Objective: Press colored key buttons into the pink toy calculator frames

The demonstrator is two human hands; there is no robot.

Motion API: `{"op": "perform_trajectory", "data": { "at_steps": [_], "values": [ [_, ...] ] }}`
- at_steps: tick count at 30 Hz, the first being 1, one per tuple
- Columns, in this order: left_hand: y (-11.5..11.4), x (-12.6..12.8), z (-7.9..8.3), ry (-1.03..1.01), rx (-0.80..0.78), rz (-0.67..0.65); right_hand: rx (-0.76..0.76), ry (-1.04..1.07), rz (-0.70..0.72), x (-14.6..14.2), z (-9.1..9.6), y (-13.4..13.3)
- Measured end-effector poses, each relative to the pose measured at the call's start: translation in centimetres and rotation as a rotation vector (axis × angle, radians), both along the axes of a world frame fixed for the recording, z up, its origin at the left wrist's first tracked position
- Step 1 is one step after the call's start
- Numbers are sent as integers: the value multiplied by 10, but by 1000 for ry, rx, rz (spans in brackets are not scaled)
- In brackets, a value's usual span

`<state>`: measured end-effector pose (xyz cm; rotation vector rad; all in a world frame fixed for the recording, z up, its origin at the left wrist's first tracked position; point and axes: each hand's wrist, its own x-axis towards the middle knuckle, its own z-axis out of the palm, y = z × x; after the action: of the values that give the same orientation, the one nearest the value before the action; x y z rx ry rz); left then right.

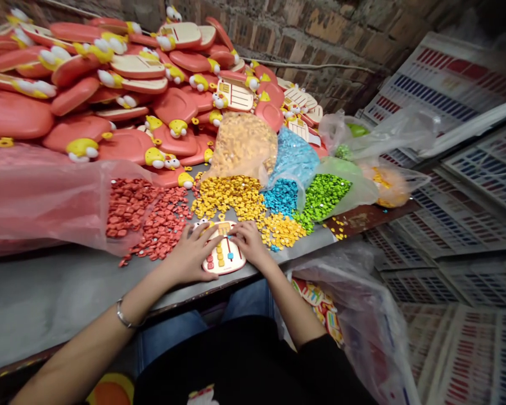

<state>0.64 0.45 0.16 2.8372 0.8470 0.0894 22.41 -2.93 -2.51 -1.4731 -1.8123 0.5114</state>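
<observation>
A cream toy board [225,265] with a red rim and slots lies at the table's front edge. Red, yellow and blue pieces sit in its slots, among them a blue piece [230,256] low in one slot. My left hand [193,256] grips the board from its left side, thumb at the lower edge and fingers reaching across its upper part. On the right, my right hand [252,243] has its fingers bent together over a small blue bead [230,237] at the board's upper slots. The fingers partly cover the board's top.
Loose red beads [162,225], yellow beads [230,197], blue beads [281,197] and green beads [325,194] spill from plastic bags. Red toy boards [126,95] are heaped behind, against a brick wall [295,31]. Below right, a plastic-lined container [375,315] holds finished-looking boards. Printed panels [468,225] stand at right.
</observation>
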Motion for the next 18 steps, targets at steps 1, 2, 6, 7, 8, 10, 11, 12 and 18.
{"op": "perform_trajectory", "data": {
  "at_steps": [1, 2, 6, 7, 8, 10, 11, 12, 18],
  "values": [
    [0, 1, 1, 6, 1, 5, 2, -14, 10, -2, 1, 0],
    [0, 1, 2, 10, 2, 7, 5, -22, 10, -5, 2, -1],
    [-1, 2, 2, -17, 9, 2, 26, -44, -38, -14, 0, -3],
    [-1, 2, 1, -28, 10, 1, 27, -51, -43, -16, -1, -5],
    [0, 2, 0, -37, 10, 0, 27, -54, -41, -17, -1, -7],
    [0, 2, -1, -43, 11, 2, 27, -31, -5, -17, 1, -14],
    [0, 1, -2, -41, 11, 5, 24, 1, 25, -16, 3, -20],
    [0, 1, -2, -37, 11, 7, 23, 43, 52, -12, 5, -27],
    [0, -1, -1, -26, -15, -19, 128, -5, -361, 38, 8, -75]
  ]
}}
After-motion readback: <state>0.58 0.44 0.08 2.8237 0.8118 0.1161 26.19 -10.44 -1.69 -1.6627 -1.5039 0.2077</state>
